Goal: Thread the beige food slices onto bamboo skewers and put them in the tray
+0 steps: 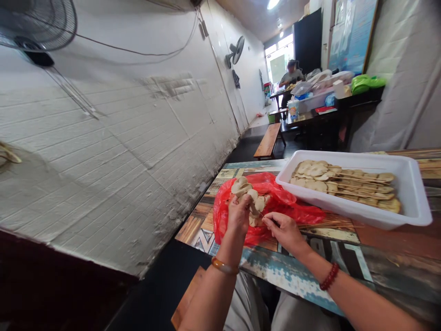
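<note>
My left hand [238, 214] is closed on several pale beige, round, flat food slices [241, 185], held up above a red plastic bag [223, 202]. The fingers of my right hand [283, 231] pinch a thin wooden skewer [262, 215], its tip pointing at the slices. More beige slices [255, 221] show beneath my left hand, in the open bag. To the right stands a white plastic tub [422, 202], in which skewered slices [372, 184] lie in rows with their sticks overlapping. Several loose skewers [315, 225] rest on the table beside the bag.
The patterned wooden table [296, 276] spans the front. A wooden bench [268, 140] stands beyond it. Farther back, a dark table [310, 120] carries bags and containers, and a person [291, 80] sits behind. A white brick wall [138, 151] runs along the left.
</note>
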### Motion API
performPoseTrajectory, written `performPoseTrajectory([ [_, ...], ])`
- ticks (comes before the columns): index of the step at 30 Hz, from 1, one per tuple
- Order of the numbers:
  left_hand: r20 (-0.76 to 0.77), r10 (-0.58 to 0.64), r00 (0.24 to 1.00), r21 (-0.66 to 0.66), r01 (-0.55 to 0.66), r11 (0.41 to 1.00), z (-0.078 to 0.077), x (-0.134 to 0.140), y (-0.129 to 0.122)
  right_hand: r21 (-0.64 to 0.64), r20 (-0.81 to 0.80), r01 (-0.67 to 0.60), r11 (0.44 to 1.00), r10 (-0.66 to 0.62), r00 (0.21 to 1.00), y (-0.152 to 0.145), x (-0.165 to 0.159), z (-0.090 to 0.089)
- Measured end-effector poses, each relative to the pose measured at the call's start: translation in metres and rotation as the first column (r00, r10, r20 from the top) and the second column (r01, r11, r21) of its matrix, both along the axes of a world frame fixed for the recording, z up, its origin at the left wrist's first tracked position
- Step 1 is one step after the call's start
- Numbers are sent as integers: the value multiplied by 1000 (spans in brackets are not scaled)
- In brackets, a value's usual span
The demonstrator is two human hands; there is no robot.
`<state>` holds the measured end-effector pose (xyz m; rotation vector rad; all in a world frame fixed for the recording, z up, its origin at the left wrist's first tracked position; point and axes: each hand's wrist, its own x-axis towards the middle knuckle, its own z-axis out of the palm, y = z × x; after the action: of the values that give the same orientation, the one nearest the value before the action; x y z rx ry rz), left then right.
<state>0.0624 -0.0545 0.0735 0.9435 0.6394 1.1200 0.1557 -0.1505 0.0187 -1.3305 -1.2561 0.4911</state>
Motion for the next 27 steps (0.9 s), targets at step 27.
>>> performPoseTrajectory([
  [27,-1,19,1000,-15,-19,1000,9,-4,13,-6,-34,-37,999,36,999,1,-1,-6],
])
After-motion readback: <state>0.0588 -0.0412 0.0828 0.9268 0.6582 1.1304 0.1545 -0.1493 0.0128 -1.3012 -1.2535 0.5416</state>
